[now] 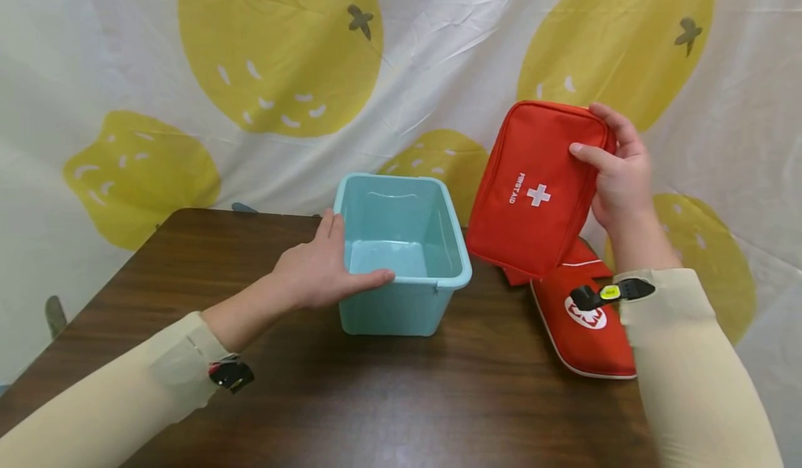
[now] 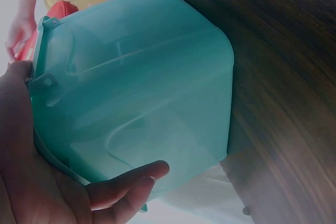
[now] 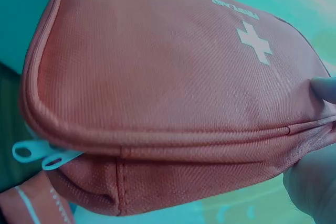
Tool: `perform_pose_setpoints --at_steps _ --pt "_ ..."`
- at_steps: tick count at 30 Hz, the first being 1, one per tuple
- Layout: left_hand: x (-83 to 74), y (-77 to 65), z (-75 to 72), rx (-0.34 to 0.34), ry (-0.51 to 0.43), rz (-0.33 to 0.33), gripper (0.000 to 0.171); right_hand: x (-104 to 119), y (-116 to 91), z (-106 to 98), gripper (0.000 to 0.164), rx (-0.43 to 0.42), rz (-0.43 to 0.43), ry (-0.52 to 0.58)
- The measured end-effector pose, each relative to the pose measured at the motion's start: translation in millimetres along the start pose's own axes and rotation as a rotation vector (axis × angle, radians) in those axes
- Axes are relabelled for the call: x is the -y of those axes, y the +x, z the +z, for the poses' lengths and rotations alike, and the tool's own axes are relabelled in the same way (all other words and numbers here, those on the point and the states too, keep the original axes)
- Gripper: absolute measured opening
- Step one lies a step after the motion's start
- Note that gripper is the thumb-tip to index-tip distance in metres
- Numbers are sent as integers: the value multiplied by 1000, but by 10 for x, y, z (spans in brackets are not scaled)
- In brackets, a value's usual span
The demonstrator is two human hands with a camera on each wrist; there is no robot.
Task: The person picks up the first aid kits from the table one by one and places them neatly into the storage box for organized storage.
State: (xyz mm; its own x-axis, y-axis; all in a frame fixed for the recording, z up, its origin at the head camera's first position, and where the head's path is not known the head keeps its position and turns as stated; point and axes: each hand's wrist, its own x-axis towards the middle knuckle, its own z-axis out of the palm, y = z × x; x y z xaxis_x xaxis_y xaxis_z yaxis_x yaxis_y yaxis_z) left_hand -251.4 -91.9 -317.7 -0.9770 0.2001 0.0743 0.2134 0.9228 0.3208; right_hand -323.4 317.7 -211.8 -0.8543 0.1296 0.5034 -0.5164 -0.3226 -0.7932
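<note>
My right hand (image 1: 626,168) holds a red first aid pouch (image 1: 532,196) in the air, right of the bin, thumb on the front and fingers behind. The pouch is tilted and bears a white cross and lettering. Up close in the right wrist view, two zipper pulls (image 3: 47,156) hang at a corner of the pouch. On the table stands a light-blue plastic bin (image 1: 401,308), upright, with nothing visible inside. At its near left corner my left hand (image 1: 313,262) rests against the rim, thumb stretched along the near side; the left wrist view shows extended fingers (image 2: 128,187) beside the outer wall.
Under the raised pouch, at the right of the brown wooden table (image 1: 282,398), lies a red case (image 1: 601,349) with a round white emblem. Another red item (image 1: 583,259) with a white stripe lies behind it, partly hidden. A lemon-print curtain (image 1: 426,57) hangs behind the table.
</note>
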Motion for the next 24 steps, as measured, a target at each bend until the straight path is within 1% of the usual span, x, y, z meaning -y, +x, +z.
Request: perform_pose_setpoints --at_steps 7,9,10,12,18,24 --pt "0 -17 1 -9 7 4 148 171 113 208 57 -42 -37 42" --pt "1 -19 -1 -12 5 3 149 207 143 278 57 -41 -41 55" --pt "-24 -38 34 -24 6 -2 149 215 145 279 57 -30 -43 65" --pt "-25 -36 34 -23 -4 -1 149 235 165 352 57 -23 -45 65" --pt "-30 -29 43 -12 -33 2 148 184 204 590 56 22 -64 80" --pt "-28 -27 54 -13 -28 -5 146 72 232 833 54 53 -55 62"
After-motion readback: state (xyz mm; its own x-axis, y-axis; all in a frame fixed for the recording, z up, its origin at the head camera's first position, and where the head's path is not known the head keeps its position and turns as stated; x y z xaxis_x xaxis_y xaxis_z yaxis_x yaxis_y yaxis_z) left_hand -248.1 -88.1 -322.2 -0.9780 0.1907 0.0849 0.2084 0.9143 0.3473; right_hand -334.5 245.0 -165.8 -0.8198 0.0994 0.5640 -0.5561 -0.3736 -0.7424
